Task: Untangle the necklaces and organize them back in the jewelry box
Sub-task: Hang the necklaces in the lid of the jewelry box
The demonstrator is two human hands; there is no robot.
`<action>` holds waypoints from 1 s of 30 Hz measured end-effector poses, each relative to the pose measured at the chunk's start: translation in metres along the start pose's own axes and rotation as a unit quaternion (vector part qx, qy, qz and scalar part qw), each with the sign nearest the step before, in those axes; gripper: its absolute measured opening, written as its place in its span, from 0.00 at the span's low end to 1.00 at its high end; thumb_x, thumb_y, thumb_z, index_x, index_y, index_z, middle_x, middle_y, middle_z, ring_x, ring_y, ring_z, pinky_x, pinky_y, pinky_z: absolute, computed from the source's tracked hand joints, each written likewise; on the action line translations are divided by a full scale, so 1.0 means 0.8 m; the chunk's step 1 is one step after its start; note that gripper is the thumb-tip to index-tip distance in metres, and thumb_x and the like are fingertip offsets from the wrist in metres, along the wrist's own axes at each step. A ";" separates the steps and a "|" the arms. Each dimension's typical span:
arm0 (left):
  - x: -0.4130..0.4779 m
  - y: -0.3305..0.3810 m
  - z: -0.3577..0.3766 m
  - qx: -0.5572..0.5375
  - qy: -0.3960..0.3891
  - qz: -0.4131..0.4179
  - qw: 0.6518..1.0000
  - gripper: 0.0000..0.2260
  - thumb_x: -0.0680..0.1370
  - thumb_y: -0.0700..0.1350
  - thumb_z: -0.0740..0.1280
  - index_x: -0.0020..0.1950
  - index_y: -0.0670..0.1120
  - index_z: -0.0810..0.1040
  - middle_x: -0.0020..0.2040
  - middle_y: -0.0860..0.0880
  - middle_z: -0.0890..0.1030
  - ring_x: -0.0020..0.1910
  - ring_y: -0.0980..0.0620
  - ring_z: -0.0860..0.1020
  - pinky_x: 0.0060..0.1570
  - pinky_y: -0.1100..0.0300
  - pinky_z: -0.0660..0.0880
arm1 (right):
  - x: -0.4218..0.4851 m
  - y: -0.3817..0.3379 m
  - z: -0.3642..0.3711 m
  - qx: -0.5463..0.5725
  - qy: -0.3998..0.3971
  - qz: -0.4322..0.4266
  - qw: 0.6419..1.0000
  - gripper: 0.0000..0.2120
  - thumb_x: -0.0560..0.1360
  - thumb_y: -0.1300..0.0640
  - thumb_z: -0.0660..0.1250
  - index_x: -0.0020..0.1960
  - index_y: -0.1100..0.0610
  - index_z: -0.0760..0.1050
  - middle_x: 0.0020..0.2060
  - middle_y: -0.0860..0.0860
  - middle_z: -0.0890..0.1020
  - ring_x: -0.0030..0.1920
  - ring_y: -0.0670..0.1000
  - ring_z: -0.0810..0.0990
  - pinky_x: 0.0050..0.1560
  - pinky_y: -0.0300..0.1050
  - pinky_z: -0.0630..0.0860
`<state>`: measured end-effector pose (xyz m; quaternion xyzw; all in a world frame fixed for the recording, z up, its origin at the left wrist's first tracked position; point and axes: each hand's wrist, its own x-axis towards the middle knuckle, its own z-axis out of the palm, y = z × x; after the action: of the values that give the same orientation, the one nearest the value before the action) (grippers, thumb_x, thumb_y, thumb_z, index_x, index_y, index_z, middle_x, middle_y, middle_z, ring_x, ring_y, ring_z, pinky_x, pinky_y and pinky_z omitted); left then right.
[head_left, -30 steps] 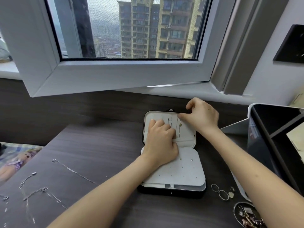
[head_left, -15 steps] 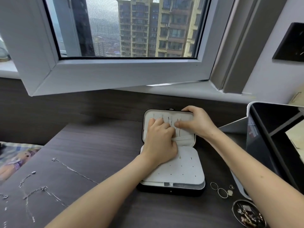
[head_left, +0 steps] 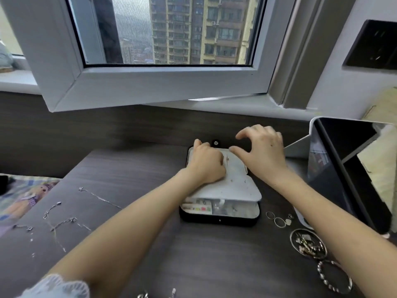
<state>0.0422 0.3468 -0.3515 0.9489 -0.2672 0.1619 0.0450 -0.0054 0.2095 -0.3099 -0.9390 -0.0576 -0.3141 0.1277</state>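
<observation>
Fingers of the left hand (head_left: 206, 164) curl over the far edge of the jewelry box (head_left: 219, 220), right hand (head_left: 264, 153) hovers loose, empty — necklaces (head_left: 100, 198) lie well left, nearer the left hand.

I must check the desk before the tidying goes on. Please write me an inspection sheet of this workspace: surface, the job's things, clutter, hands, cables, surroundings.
Surface: dark wood-grain table, backed by a dark wall panel.
Job's things: jewelry box open at centre, its white flap raised at the front over compartments; thin necklaces lie spread at the left.
Clutter: rings, dish of trinkets and beaded bracelet, all at the right.
Hands: left hand rests curled on the box's upper half, grip unclear; right hand hovers over the box, fingers loosely curved, holding nothing.
Cables: nothing seen.
Surroundings: open window; dark panel, perhaps a mirror, at right; printed bedding at left.
</observation>
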 end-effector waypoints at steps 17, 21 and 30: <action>-0.248 -0.012 -0.119 -0.110 -0.193 -0.047 0.974 0.09 0.74 0.51 0.68 0.35 0.52 0.73 0.36 0.55 0.77 0.41 0.51 0.72 0.46 0.60 0.62 | -0.209 -0.124 -0.063 0.146 -0.401 -0.047 0.903 0.07 0.72 0.50 0.70 0.41 0.53 0.81 0.33 0.43 0.77 0.34 0.40 0.72 0.39 0.35 0.68; -0.272 0.007 -0.114 -0.103 -0.232 -0.042 0.966 0.09 0.74 0.54 0.68 0.41 0.50 0.79 0.41 0.53 0.82 0.46 0.51 0.76 0.46 0.63 0.59 | -0.220 -0.126 -0.071 0.155 -0.413 -0.016 0.897 0.06 0.72 0.50 0.70 0.38 0.50 0.80 0.28 0.42 0.75 0.31 0.39 0.73 0.37 0.33 0.68; -0.279 0.027 -0.105 -0.090 -0.263 -0.045 0.959 0.08 0.75 0.48 0.68 0.50 0.47 0.83 0.50 0.50 0.82 0.52 0.47 0.77 0.49 0.61 0.68 | -0.230 -0.134 -0.071 0.186 -0.407 0.016 0.894 0.06 0.72 0.52 0.69 0.37 0.50 0.80 0.29 0.42 0.77 0.31 0.38 0.72 0.35 0.31 0.68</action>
<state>-0.1725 0.4531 -0.3463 0.9610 -0.2399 -0.1205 0.0657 -0.2049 0.2917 -0.3557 -0.9447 -0.1467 0.1142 0.2700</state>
